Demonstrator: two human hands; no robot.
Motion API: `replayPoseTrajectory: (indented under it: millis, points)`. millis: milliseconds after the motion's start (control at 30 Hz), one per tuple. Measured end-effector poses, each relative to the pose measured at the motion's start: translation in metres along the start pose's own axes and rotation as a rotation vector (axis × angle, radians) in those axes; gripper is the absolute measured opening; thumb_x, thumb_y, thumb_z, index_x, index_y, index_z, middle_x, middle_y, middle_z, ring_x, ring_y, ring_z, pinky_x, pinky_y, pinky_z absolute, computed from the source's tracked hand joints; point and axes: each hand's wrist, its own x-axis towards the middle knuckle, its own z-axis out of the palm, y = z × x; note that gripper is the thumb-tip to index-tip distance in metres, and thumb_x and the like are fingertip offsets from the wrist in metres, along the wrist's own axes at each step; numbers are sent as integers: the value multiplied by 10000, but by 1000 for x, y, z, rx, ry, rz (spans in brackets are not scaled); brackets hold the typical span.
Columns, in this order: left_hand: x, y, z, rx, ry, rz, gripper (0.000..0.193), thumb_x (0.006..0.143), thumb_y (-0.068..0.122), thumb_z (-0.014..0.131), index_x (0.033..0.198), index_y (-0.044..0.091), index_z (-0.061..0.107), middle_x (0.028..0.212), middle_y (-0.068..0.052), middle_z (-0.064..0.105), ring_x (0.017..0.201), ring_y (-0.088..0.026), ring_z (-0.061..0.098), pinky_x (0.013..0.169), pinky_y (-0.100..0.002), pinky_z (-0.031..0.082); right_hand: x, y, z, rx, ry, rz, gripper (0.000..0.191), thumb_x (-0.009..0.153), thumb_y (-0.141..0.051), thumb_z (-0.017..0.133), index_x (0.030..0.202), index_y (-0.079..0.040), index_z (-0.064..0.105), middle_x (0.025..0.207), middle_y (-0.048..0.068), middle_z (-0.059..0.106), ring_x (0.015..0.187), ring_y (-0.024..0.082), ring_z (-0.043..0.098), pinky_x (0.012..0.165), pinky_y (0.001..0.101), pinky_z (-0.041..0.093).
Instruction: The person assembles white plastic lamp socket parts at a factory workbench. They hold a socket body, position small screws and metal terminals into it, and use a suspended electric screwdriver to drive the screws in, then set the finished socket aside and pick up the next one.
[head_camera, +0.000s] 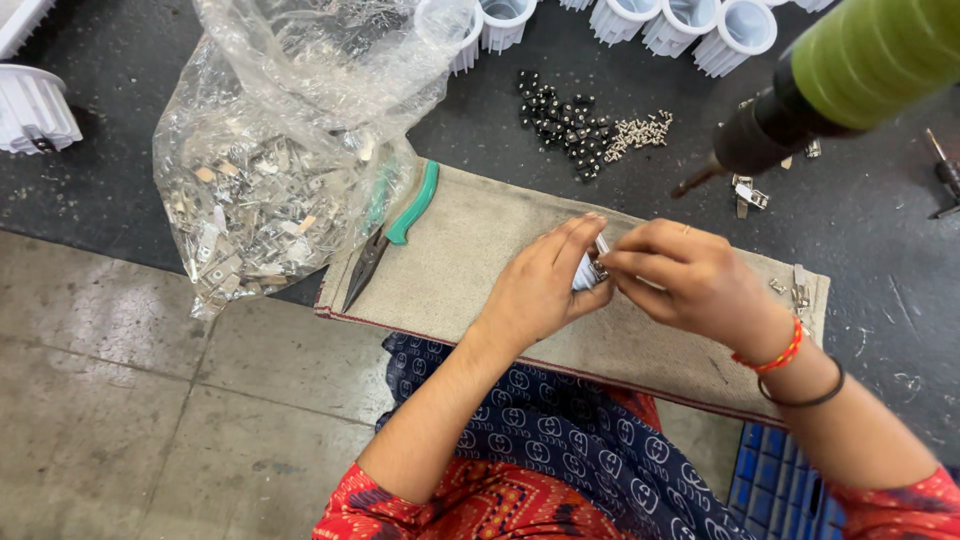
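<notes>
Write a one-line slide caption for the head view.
Left hand and right hand pinch a small metal part over a beige mat, beside pliers.

Single head view, looking steeply down, close over lap board (480, 250) and dark mat (880, 230) beyond.

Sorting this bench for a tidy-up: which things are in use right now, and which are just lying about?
In use:
left hand
right hand
small metal clip pinched between both
beige cloth

Lying about:
bag of metal clips
pliers
black screws
silver screws
green power screwdriver
white plastic housings
</notes>
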Motion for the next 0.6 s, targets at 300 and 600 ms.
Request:
replayPoseTrajectory:
  millis: [300,600]
  points:
    - [0,1,2,14,15,-5,677,876,301,799,1428,42,507,1413,-182,617,1296,-350,629,1081,-424,532,-12,-3,9,-50,52,-16,279,785,7,787,1055,-49,743,1019,83,679,851,248,678,754,369,565]
    - [1,3,-1,9,9,-5,683,865,291,799,1429,43,505,1409,-180,620,1291,-355,634,1069,-427,536,-21,-6,14,-144,54,-42,314,785,16,771,1091,-47,735,1094,87,694,901,249,686,791,366,576]
